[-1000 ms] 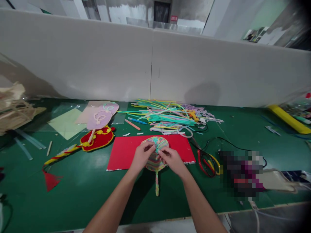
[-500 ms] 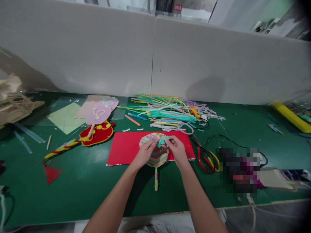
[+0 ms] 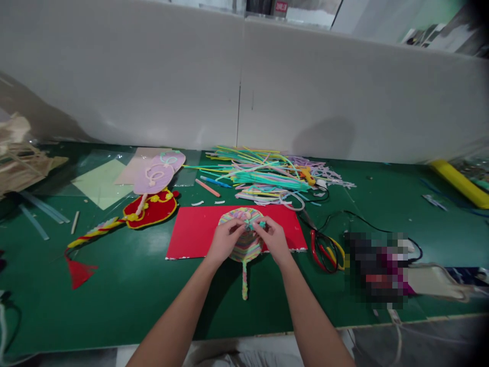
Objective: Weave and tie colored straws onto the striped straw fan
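A small round fan (image 3: 244, 244) wound from pastel striped pipe cleaners lies on a red sheet (image 3: 191, 232), its handle pointing toward me. My left hand (image 3: 225, 239) rests on the fan's left side with its fingers pinched on the fan's face. My right hand (image 3: 272, 238) pinches a small teal pipe-cleaner piece (image 3: 256, 223) at the upper middle of the fan. Both hands meet over the fan, fingertips almost touching.
A heap of coloured pipe cleaners (image 3: 263, 178) lies behind the red sheet. At the left lie a red and yellow fan (image 3: 153, 211), a lilac fan (image 3: 156, 176) and paper sheets (image 3: 101, 183). Scissors with red and yellow handles (image 3: 324, 250) and black cables sit at the right. A white partition (image 3: 244, 86) backs the green table (image 3: 114, 300).
My right hand drew back left toward the fan's centre, after reaching to the fan's upper right edge half a second ago. The teal piece stays pinched. The camera tilted slightly down.
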Action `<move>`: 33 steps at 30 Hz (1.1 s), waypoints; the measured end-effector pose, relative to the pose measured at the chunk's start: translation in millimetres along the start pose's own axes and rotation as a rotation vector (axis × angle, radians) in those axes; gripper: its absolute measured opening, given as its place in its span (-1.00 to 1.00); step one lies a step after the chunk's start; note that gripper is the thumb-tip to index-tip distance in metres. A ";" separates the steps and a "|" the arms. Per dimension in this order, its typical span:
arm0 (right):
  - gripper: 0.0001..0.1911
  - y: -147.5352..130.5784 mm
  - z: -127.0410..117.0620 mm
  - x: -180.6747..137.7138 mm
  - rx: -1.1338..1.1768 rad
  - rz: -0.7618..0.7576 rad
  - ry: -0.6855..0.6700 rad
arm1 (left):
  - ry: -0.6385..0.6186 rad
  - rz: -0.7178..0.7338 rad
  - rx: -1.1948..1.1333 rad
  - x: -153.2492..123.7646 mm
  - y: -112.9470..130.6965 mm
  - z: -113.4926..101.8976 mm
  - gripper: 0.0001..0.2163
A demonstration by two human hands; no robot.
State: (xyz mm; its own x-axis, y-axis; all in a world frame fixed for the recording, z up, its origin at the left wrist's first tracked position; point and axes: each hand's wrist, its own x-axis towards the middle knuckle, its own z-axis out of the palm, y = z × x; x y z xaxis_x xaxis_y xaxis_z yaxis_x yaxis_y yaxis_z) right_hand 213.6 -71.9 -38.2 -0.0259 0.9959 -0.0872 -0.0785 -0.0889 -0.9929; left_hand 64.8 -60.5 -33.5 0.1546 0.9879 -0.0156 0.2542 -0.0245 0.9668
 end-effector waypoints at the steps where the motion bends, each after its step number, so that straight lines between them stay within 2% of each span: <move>1: -0.73 0.5 -0.7 -0.1 -0.035 -0.007 -0.009 | -0.009 0.002 0.006 -0.3 0.4 0.1 -0.81; 8: -0.71 0.3 -1.3 -0.3 -0.051 -0.034 0.064 | 0.031 -0.024 -0.067 0.1 1.2 0.0 -0.70; 21: -0.74 -1.3 -1.2 -1.3 -0.001 -0.027 0.059 | -0.046 -0.065 -0.215 0.9 2.3 1.0 -0.77; 26: -0.70 -2.9 -1.1 -1.9 -0.069 -0.026 -0.009 | -0.031 -0.038 -0.198 1.1 -1.9 0.2 -0.79; 30: -0.73 -7.4 -7.0 -2.2 -0.155 -0.005 -0.084 | -0.066 0.047 -0.037 1.2 -1.1 -5.8 -0.79; 33: -0.73 -15.4 -14.1 -3.7 -0.214 0.037 -0.202 | -0.117 0.119 0.078 1.1 5.3 -12.7 -0.77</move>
State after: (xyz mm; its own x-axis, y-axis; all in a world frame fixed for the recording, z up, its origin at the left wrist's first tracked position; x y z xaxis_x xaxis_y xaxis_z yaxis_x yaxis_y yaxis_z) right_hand 229.0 -73.9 -23.7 -0.2243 0.9662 -0.1271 0.1377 -0.0976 -0.9857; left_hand 54.2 -57.6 -25.2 0.2972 0.9527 0.0637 0.3001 -0.1566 0.9410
